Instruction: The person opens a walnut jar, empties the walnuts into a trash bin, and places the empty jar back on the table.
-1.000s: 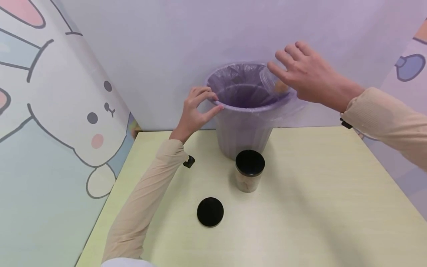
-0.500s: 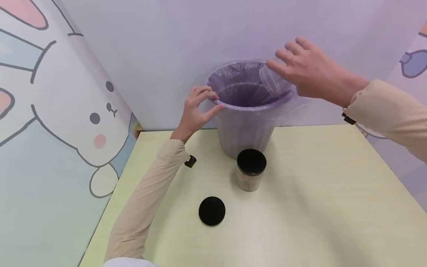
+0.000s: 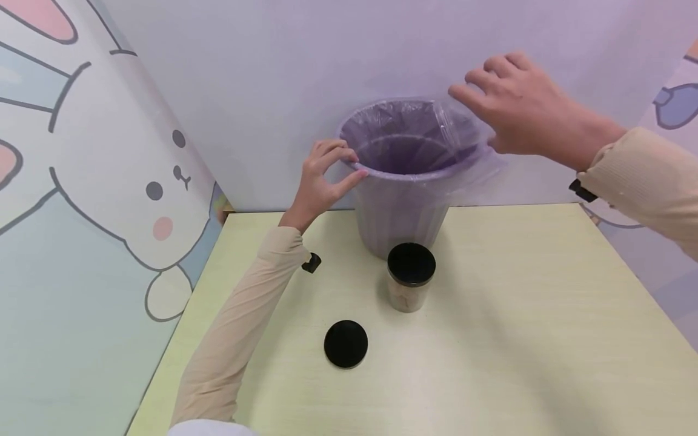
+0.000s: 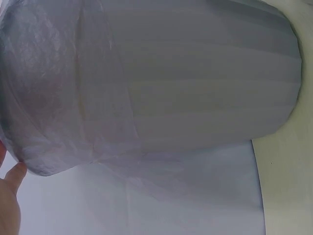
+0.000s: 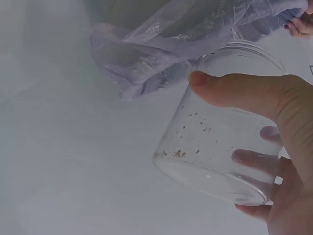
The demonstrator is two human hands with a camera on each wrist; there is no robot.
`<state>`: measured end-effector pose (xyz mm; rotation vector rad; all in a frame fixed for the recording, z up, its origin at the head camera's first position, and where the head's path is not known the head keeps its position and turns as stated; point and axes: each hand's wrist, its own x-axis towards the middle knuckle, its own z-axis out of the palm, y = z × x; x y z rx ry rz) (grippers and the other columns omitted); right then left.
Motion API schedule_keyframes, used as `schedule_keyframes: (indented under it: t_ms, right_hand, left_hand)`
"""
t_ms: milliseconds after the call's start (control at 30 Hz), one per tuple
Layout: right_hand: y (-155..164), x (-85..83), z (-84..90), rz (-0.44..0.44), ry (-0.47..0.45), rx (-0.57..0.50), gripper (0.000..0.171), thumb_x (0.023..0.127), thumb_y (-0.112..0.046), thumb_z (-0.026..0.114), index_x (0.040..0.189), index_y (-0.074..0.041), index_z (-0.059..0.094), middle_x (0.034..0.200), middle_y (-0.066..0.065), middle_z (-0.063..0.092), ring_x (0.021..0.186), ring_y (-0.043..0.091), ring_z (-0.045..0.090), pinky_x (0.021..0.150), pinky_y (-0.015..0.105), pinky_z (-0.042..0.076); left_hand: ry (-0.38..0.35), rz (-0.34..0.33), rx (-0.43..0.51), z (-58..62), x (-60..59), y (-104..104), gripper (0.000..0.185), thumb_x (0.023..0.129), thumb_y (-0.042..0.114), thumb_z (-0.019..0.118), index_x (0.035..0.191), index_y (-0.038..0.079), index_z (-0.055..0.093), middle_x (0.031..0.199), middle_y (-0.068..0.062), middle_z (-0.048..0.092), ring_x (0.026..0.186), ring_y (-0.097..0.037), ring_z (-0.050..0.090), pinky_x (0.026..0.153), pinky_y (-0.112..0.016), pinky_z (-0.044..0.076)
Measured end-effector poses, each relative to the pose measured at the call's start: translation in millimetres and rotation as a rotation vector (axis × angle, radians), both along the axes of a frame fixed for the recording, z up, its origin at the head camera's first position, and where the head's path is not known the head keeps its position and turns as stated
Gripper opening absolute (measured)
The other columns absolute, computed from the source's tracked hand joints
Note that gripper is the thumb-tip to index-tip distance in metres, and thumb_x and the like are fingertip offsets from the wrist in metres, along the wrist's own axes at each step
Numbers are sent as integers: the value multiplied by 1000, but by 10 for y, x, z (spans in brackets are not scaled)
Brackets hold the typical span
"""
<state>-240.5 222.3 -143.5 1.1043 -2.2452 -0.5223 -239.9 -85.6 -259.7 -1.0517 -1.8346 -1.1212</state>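
Now the right hand [image 3: 523, 109] grips the clear jar [image 5: 220, 132], seemingly emptied, lifted slightly from the bin [image 3: 400, 212] whose rim the left hand [image 3: 322, 181] pinches.

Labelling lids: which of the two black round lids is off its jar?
The black round lid lying flat on the yellow table; the other caps the clear jar.

No readable text, label, brand, number or sign is showing in any view. The clear jar [image 5: 222, 132], the two black lids, the lined bin [image 3: 406, 175] and the bench are all carrying no lettering; the wall panels are showing only cartoon drawings.
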Motion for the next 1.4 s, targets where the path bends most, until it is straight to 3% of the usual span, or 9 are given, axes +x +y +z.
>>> schedule_keyframes:
  t_ms: [300, 567, 700, 833, 1000, 1167, 1400]
  right_hand:
    - [-156, -19, -64, 83, 128, 117, 63, 62, 16, 66, 121, 7, 45, 111, 34, 50, 103, 49, 45, 98, 56, 33]
    - [-307, -38, -123, 57, 166, 337, 80, 59, 5, 82, 131, 0, 45, 124, 31, 48, 117, 48, 39, 107, 53, 21]
    - [-304, -42, -136, 50, 141, 315, 77, 61, 7, 80, 130, 1, 46, 124, 32, 47, 117, 49, 40, 107, 54, 23]
    - [-250, -49, -115, 55, 89, 194, 70, 64, 13, 74, 127, 3, 45, 123, 32, 47, 117, 50, 40, 105, 55, 26]
    - [-165, -59, -52, 45, 64, 85, 82, 55, 10, 79, 129, 5, 43, 125, 32, 47, 117, 50, 40, 104, 56, 28]
    - [-113, -69, 5, 35, 100, 83, 89, 48, 8, 83, 129, 5, 43, 124, 33, 47, 116, 51, 40, 104, 57, 28]
    - [-166, -105, -36, 84, 181, 196, 77, 59, 11, 76, 128, 4, 42, 123, 33, 45, 116, 51, 38, 106, 54, 26]
  left_hand:
    - [-19, 1, 1, -12, -2, 15, 21, 71, -4, 78, 86, -8, 65, 96, -24, 61, 97, -38, 48, 91, -38, 37]
    - [-49, -2, 6, -16, -7, 29, 20, 72, -2, 77, 87, -8, 65, 97, -23, 60, 99, -37, 48, 94, -36, 36]
    - [-50, -8, 11, -17, -19, 26, 20, 72, -2, 77, 87, -8, 65, 96, -23, 60, 99, -38, 48, 94, -37, 36]
    - [-56, -8, 11, -16, -21, 16, 20, 73, -2, 77, 87, -7, 65, 97, -23, 60, 100, -38, 47, 95, -36, 35]
    - [-55, -4, 13, -24, -30, -3, 19, 73, -3, 77, 87, -8, 65, 97, -23, 60, 100, -38, 48, 96, -35, 35]
    - [-62, -3, 20, -25, -31, -18, 20, 72, -4, 77, 87, -9, 65, 98, -24, 60, 100, -39, 48, 96, -35, 35]
    - [-105, 6, -4, -1, -18, -12, 20, 73, -1, 77, 88, -8, 66, 101, -24, 61, 103, -38, 48, 97, -34, 34]
